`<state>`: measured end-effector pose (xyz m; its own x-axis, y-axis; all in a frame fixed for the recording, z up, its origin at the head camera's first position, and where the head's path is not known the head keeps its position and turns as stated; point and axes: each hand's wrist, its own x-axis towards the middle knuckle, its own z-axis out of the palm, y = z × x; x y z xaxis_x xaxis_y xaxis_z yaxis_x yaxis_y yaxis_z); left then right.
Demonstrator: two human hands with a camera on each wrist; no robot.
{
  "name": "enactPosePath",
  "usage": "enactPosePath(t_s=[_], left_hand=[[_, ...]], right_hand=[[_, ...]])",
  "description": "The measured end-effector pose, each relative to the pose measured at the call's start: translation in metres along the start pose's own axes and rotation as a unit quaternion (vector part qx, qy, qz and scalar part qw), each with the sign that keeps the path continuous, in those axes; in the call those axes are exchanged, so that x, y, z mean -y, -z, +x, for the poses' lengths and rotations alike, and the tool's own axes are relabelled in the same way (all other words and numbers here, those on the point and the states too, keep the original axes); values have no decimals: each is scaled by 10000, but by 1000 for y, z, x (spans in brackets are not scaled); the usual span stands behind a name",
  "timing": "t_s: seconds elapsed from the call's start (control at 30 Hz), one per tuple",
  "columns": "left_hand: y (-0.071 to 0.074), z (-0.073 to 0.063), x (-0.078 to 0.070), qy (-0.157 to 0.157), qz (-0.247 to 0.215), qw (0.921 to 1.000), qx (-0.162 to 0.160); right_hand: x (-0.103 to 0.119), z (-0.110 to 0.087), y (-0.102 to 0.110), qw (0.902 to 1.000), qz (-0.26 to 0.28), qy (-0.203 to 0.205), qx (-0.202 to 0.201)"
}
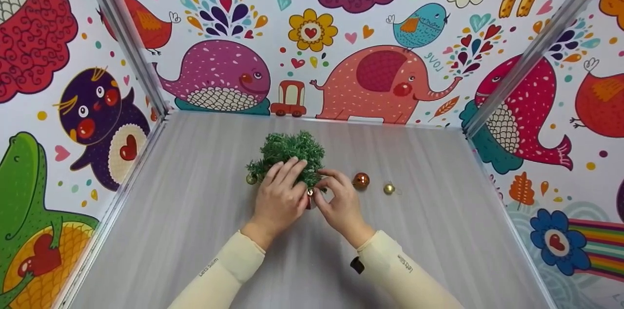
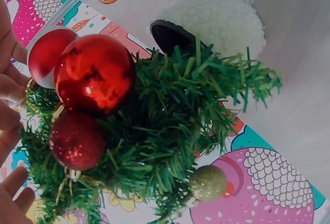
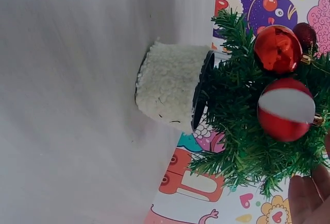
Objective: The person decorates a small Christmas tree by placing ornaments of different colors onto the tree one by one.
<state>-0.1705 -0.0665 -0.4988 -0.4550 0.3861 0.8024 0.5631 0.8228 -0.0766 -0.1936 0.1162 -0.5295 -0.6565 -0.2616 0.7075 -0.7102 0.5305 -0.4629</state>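
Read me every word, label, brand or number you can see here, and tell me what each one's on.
"LOVE": back wall, near the top.
"LOVE", smaller, apparently reversed: same wall, above the elephant's trunk.
"Let's Slim", small and slightly blurred: left sleeve.
"Let's Slim", also small and blurred: right sleeve.
Right wall, bottom corner: faint marks, unreadable.
Tree, baubles, pot: no text visible.
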Motion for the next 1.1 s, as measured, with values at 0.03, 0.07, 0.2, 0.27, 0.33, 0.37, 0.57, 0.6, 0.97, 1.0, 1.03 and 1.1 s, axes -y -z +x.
enactPosePath(t_s=[0.03,0.07,0.2,0.27,0.33,0.37,0.57,0.6,0.97,1.0,1.03,1.1], left_hand=[[-1,0,-1,-16,2,10000,-15],[-1,1,-1,-19,23,10000,-13],[-3,1,-3,-39,172,9998,-74],[-4,1,-3,-18,260,9996,-55],[-4,1,-3,-2,336,9994,16],[-4,2,-2,22,332,9994,70],[-6,4,-1,241,286,9990,238],[-6,4,-1,283,289,9989,243],[-10,6,-2,694,103,9973,231],[-10,6,-2,702,96,9973,207],[-10,7,-2,710,89,9972,197],[-10,7,-2,709,81,9973,162]], right_hand=[[0,0,0,10000,-3,-18,-1],[-1,0,0,10000,-7,-42,6],[-1,1,0,10000,47,-86,-20],[-2,2,0,9999,127,-113,-31],[-3,2,0,9997,225,-124,-36],[-4,2,0,9995,283,-130,-35],[-6,3,-1,9973,698,-204,41],[-6,4,-1,9969,752,-216,54],[-5,8,-1,9989,360,-301,73],[-5,8,-1,9991,290,-305,60],[-5,9,-1,9992,237,-309,45],[-5,10,-2,9994,150,-298,5]])
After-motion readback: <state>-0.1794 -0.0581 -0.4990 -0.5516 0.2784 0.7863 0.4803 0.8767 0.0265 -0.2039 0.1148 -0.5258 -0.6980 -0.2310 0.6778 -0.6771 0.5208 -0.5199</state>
